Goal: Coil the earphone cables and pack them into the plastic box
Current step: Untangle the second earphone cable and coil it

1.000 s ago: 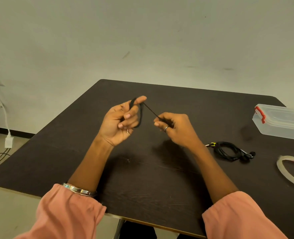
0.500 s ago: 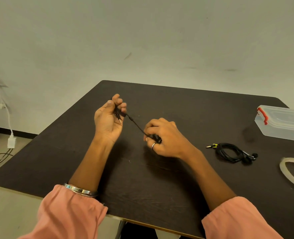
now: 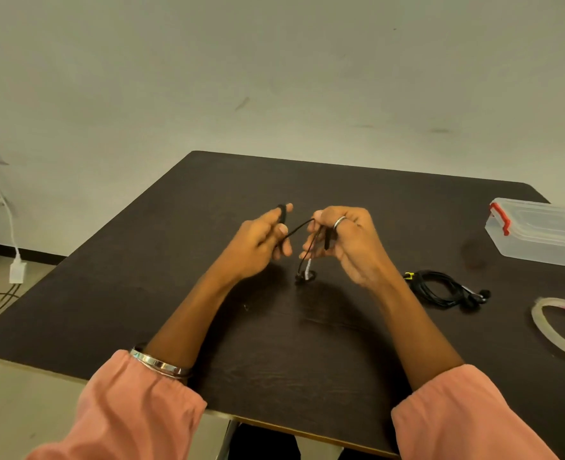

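A black earphone cable [image 3: 296,229] runs between both hands above the middle of the dark table [image 3: 161,293]. My left hand [image 3: 261,242] holds loops of it wound round the fingers. My right hand [image 3: 344,240] pinches the other stretch, and the loose end with the earbuds hangs down from it to the tabletop. A second black earphone [image 3: 440,288] lies coiled on the table to the right of my right wrist. The clear plastic box [image 3: 540,232] with red latches stands shut at the far right.
A ring of clear tape [image 3: 559,328] lies at the right edge of the table. On the left, off the table, a white charger and cables hang from a wall socket [image 3: 15,270] down to the floor.
Both hands have lifted and come closer together. The right hand rose from near the tabletop and turned, and the taut stretch of cable between the hands is shorter, with the earbud end now dangling.
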Motion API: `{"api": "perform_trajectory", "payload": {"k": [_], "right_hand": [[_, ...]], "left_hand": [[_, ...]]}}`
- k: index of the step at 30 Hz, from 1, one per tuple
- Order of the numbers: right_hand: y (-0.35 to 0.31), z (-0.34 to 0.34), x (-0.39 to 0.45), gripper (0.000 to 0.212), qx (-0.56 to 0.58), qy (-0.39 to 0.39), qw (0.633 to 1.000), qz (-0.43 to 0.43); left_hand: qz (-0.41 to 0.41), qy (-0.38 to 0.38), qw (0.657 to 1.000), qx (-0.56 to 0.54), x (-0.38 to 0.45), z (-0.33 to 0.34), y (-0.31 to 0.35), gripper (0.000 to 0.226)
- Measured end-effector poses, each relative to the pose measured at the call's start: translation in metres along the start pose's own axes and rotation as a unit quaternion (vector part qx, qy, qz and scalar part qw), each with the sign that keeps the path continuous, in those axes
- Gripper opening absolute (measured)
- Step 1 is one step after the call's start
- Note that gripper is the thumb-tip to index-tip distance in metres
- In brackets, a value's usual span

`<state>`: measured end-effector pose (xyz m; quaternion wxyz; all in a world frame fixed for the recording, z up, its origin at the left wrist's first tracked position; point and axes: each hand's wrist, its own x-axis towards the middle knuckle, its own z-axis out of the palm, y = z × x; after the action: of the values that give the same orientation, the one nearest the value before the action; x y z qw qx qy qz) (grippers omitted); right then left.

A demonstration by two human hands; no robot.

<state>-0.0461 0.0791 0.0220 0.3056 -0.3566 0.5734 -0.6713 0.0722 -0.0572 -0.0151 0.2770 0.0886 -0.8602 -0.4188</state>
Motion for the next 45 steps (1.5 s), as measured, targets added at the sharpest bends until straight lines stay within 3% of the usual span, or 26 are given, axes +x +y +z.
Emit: {"api": "perform_trajectory", "payload": {"k": [2, 4, 8, 11, 15, 19, 22, 26, 28, 30, 34, 38, 43, 45], "right_hand": [[-0.002, -0.001, 0.000, 0.025, 0.054, 0.033, 0.997, 0.045], [-0.002, -0.004, 0.002, 0.023, 0.123, 0.069, 0.987, 0.082], [0.001, -0.013, 0.003, 0.020, 0.161, 0.069, 0.969, 0.173], [0.003, -0.017, 0.006, 0.012, 0.156, 0.085, 0.964, 0.199], [0.014, -0.026, 0.014, 0.020, 0.020, 0.183, 0.977, 0.104], [0.021, -0.026, 0.015, 0.021, -0.207, 0.266, 0.939, -0.067], [0.020, -0.011, 0.007, 0.028, -0.278, 0.177, 0.923, -0.197], [0.025, 0.019, -0.002, 0.062, -0.307, -0.009, 0.933, -0.185], [0.030, 0.028, -0.003, 0.071, -0.289, -0.055, 0.943, -0.156], [0.030, 0.030, -0.004, 0.066, -0.236, -0.056, 0.962, -0.127], [0.016, 0.021, -0.002, 0.045, 0.006, -0.010, 0.998, -0.066], [0.004, -0.001, 0.006, 0.031, 0.170, 0.060, 0.983, 0.017], [0.006, -0.024, 0.011, 0.030, 0.260, 0.168, 0.941, 0.138], [0.009, -0.029, 0.014, 0.024, 0.245, 0.209, 0.934, 0.155]], "left_hand": [[-0.014, -0.043, 0.998, -0.033, 0.000, 0.000, 0.003, 0.038], [-0.037, -0.038, 0.995, -0.081, 0.001, 0.000, 0.007, 0.039], [-0.080, 0.044, 0.986, -0.142, 0.003, 0.000, 0.008, 0.035], [-0.101, 0.127, 0.978, -0.128, 0.006, -0.004, 0.000, 0.032], [-0.089, 0.215, 0.967, -0.103, 0.006, -0.013, -0.005, 0.026], [-0.069, 0.239, 0.965, -0.081, 0.005, -0.011, 0.000, 0.027], [-0.049, 0.239, 0.969, -0.032, 0.005, -0.008, -0.001, 0.027], [-0.011, 0.233, 0.972, 0.033, 0.003, -0.006, -0.003, 0.038], [0.012, 0.231, 0.971, 0.061, 0.002, -0.007, -0.002, 0.041], [0.030, 0.234, 0.968, 0.087, 0.002, -0.007, -0.001, 0.042], [0.024, 0.264, 0.958, 0.107, 0.002, -0.007, 0.001, 0.041], [-0.004, 0.303, 0.948, 0.094, 0.003, -0.010, 0.001, 0.037], [-0.039, 0.324, 0.942, 0.085, 0.004, -0.011, -0.002, 0.033], [-0.044, 0.322, 0.942, 0.082, 0.004, -0.010, -0.003, 0.035]]}}
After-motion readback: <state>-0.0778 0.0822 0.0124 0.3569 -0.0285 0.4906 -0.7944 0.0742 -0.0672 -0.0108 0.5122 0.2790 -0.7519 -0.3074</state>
